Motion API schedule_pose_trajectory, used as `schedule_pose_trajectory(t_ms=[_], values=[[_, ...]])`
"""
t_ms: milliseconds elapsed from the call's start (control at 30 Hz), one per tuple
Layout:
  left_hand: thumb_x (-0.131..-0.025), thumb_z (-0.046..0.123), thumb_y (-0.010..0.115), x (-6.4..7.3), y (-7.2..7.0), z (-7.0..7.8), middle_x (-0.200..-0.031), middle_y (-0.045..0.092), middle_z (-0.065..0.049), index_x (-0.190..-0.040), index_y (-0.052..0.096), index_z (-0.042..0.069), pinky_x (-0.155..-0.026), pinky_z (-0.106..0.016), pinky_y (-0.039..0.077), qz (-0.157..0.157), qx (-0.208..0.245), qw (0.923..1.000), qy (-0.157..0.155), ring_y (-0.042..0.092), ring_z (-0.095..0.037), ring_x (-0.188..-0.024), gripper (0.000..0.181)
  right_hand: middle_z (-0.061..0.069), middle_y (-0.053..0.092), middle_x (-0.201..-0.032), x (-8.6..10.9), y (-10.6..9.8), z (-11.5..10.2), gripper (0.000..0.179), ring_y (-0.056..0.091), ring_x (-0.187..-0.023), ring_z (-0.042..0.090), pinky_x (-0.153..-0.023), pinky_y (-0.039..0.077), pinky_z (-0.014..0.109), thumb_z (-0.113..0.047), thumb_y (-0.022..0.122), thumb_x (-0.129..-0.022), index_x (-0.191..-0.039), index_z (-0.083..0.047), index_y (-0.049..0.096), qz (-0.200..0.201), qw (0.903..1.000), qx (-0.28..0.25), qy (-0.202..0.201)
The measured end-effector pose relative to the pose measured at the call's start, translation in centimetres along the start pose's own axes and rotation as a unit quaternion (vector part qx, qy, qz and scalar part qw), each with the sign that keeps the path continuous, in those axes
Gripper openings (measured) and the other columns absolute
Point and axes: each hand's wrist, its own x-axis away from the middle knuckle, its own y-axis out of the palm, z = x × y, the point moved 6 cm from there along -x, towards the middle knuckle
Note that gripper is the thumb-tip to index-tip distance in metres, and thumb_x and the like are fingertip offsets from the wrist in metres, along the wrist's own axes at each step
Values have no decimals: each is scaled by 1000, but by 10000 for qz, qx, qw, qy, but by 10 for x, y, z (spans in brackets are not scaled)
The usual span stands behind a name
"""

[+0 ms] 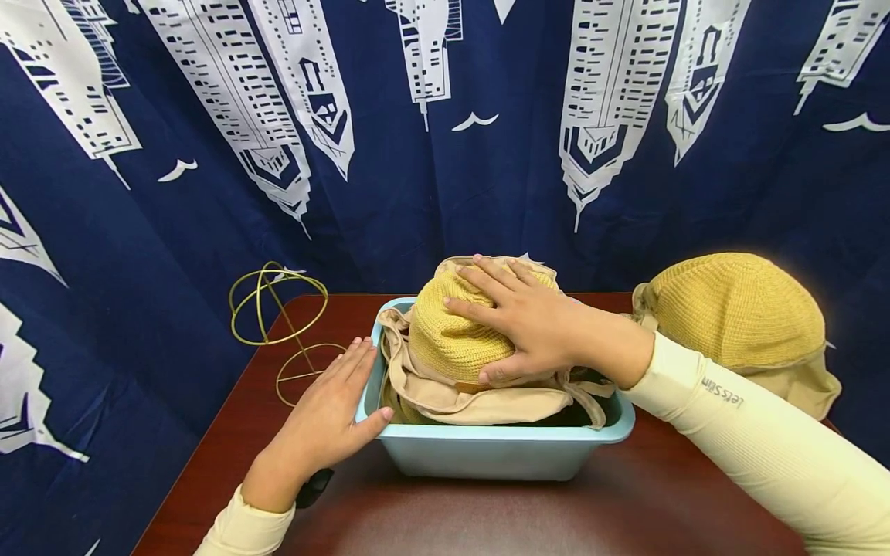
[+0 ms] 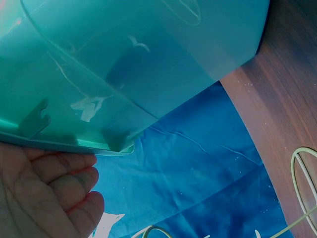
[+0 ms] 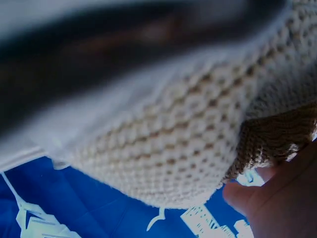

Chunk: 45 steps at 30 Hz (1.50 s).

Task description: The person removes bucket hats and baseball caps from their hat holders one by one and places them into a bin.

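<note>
A yellow knit hat (image 1: 433, 340) with beige cloth trim sits in a light blue plastic tub (image 1: 487, 457), over more beige cloth. My right hand (image 1: 531, 320) lies on the hat's crown with fingers spread, pressing on the knit. At the tub's left rim rests my left hand (image 1: 327, 417), its fingers straight and thumb apart. In the left wrist view the fingers (image 2: 74, 188) touch the rim below the tub's translucent wall (image 2: 148, 54). Knit fabric (image 3: 163, 144) fills much of the right wrist view, where part of the right hand (image 3: 285, 198) shows at lower right.
Another yellow knit hat (image 1: 740, 309) with beige cloth stands right of the tub, behind the right forearm. A gold wire stand (image 1: 259, 301) is at the left on the reddish-brown table (image 1: 667, 502). A navy curtain (image 1: 487, 193) with white building prints hangs behind.
</note>
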Motion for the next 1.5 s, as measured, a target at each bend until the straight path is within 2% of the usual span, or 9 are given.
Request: schedule_pose_trajectory(t_ms=[200, 367, 533, 733, 867, 967, 1133, 1267, 1500], values=[[-90, 46, 62, 1, 1, -1, -154, 36, -21, -146, 40, -9, -115, -51, 28, -11, 9, 10000, -21, 27, -33, -146, 81, 16, 12, -164, -8, 17, 26, 97, 3, -149, 43, -109, 14, 73, -80, 50, -82, -159, -26, 26, -460, 9965, -97, 685], [-91, 46, 61, 1, 2, 0, -154, 36, -22, -146, 40, -10, -115, -51, 28, -34, 16, 10000, -2, 27, -33, -146, 81, 18, 11, -164, -9, 33, 37, 99, 9, -149, 41, -110, 19, 69, -84, 41, -82, -160, -27, 18, -933, 9917, -161, 866], [-90, 46, 61, 2, 1, 0, -154, 36, -22, -146, 40, -9, -115, -51, 28, 2, 20, 10000, -5, 27, -33, -146, 81, 17, 9, -164, -11, 30, 36, 103, 11, -150, 36, -114, 17, 63, -86, 42, -80, -161, -28, 16, -906, 9920, -201, 854], [-90, 47, 61, 2, 2, 2, -155, 35, -21, -146, 40, -9, -115, -51, 27, 6, 11, 10000, 10, 27, -33, -146, 82, 13, 7, -165, -9, 7, 20, 110, 10, -150, 34, -115, 16, 61, -87, 52, -74, -160, -28, 18, -737, 9942, -264, 742], [-90, 46, 62, 0, 1, 2, -154, 36, -21, -146, 41, -9, -115, -51, 28, 11, 7, 10000, 12, 28, -33, -146, 81, 13, 8, -165, -8, 1, 2, 121, 8, -150, 35, -115, 16, 62, -88, 58, -66, -161, -26, 16, -980, 9931, -91, 639], [-90, 46, 62, 0, 1, 1, -154, 37, -22, -146, 41, -9, -115, -51, 28, 9, 16, 10000, -2, 27, -33, -146, 82, 14, 7, -165, -8, 10, -9, 124, 2, -150, 37, -115, 13, 63, -89, 58, -65, -161, -23, 16, -1124, 9926, 177, 430], [-91, 47, 60, 1, 1, -1, -154, 37, -21, -146, 40, -9, -114, -52, 28, 7, 21, 10000, 15, 28, -34, -146, 82, 16, 4, -165, -13, 28, -15, 118, -5, -150, 39, -114, 10, 66, -90, 53, -68, -160, -24, 20, -1004, 9929, 640, 27], [-91, 48, 59, 1, 2, 0, -155, 36, -20, -146, 40, -9, -114, -52, 28, -3, 37, 10000, 35, 28, -33, -146, 82, 15, 3, -165, -19, 39, -12, 114, -5, -150, 40, -112, 11, 69, -91, 51, -69, -160, -29, 21, -1074, 9920, 668, 14], [-91, 51, 57, 1, 0, 0, -155, 35, -21, -147, 40, -9, -115, -51, 28, 1, -5, 10000, 45, 26, -32, -147, 83, 13, -2, -166, -24, 66, -15, 108, 1, -149, 41, -111, 23, 66, -85, 52, -75, -160, -32, 12, -2004, 9786, 386, 276]])
